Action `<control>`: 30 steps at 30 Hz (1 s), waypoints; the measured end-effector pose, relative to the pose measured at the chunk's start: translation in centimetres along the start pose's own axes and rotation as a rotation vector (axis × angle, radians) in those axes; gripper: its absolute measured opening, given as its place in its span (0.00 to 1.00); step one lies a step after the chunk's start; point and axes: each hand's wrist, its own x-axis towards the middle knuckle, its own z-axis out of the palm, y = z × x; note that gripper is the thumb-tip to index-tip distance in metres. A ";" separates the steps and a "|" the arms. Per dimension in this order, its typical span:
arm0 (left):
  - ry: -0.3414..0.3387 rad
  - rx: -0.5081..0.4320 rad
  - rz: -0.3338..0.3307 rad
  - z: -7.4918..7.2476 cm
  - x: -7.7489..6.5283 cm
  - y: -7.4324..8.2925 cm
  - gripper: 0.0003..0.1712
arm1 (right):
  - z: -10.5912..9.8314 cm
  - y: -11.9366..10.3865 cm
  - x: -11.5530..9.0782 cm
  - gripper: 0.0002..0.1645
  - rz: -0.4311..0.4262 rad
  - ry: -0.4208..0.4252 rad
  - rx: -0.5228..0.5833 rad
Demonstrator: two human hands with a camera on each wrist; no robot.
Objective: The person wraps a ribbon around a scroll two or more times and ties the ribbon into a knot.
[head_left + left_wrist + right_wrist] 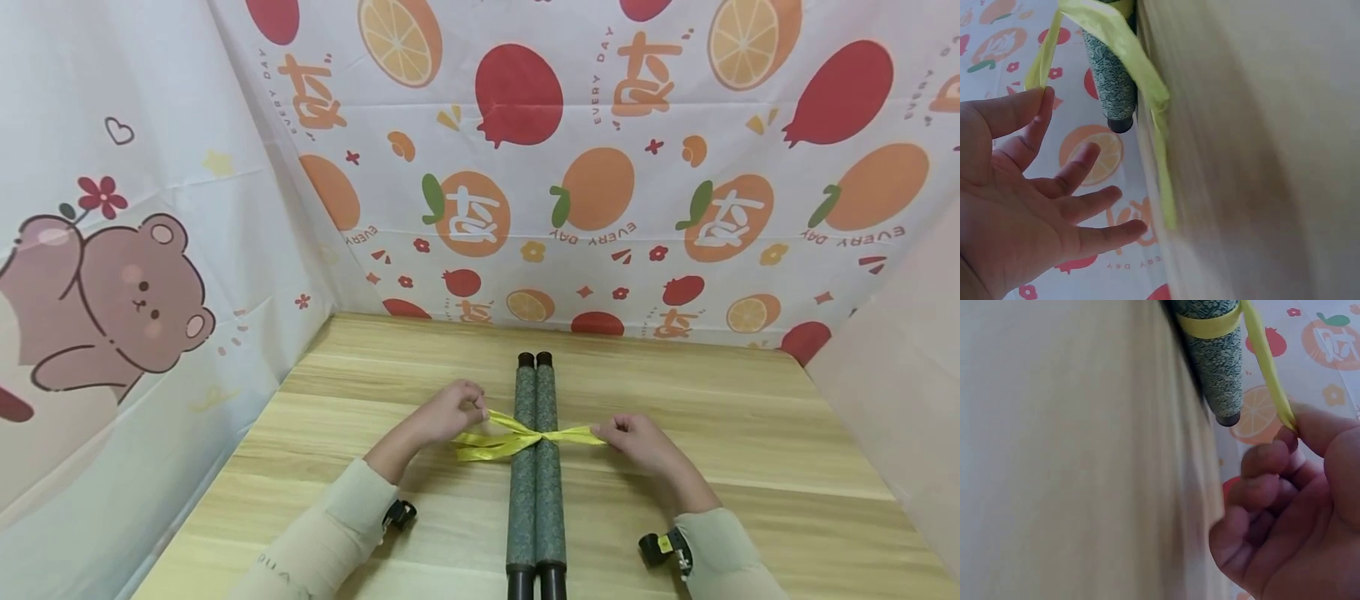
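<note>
Two rolls of a patterned grey-green scroll lie side by side on the table, with dark knobs at their ends. A yellow ribbon is wrapped around both rolls and crosses on top near their middle. My left hand pinches one ribbon strand between thumb and index finger, its other fingers spread in the left wrist view. On the opposite side my right hand pinches the other ribbon end, its remaining fingers curled. A loose ribbon tail hangs beside the roll in the left wrist view.
The wooden table meets a fruit-printed cloth at its back edge. A cloth with a bear print hangs along the left side, and a pale cloth stands at the right.
</note>
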 end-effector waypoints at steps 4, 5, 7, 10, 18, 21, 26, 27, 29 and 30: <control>-0.005 0.001 -0.001 0.1 1.4 0.6 0.09 | -0.3 -0.7 1.3 0.20 0.003 0.081 0.063; -0.010 0.011 0.009 0.1 1.9 0.8 0.09 | -0.4 -0.9 1.8 0.20 0.014 0.101 0.080; -0.017 0.033 0.020 0.3 2.9 1.2 0.09 | -0.5 -1.3 2.7 0.18 0.021 0.132 0.085; -0.030 0.055 0.023 0.6 4.4 1.3 0.09 | -0.3 -1.7 3.9 0.17 0.042 0.139 0.079; -0.146 0.100 -0.040 1.6 6.2 0.4 0.08 | 0.1 -1.8 5.4 0.17 0.027 0.036 -0.055; -0.170 0.120 -0.037 1.6 6.2 0.2 0.08 | -0.3 -1.4 5.5 0.21 0.036 -0.001 -0.106; -0.170 0.107 -0.025 1.1 6.4 -0.3 0.08 | -1.3 -0.3 5.4 0.28 0.061 -0.011 -0.171; -0.171 0.100 -0.027 0.9 6.4 -0.4 0.08 | -1.6 -0.2 5.4 0.28 0.063 -0.008 -0.181; -0.167 0.094 -0.043 0.5 6.5 -0.5 0.10 | -1.9 0.0 5.5 0.29 0.065 0.004 -0.198; -0.161 0.103 -0.048 0.3 6.6 -0.6 0.12 | -2.2 0.1 5.5 0.29 0.059 0.008 -0.201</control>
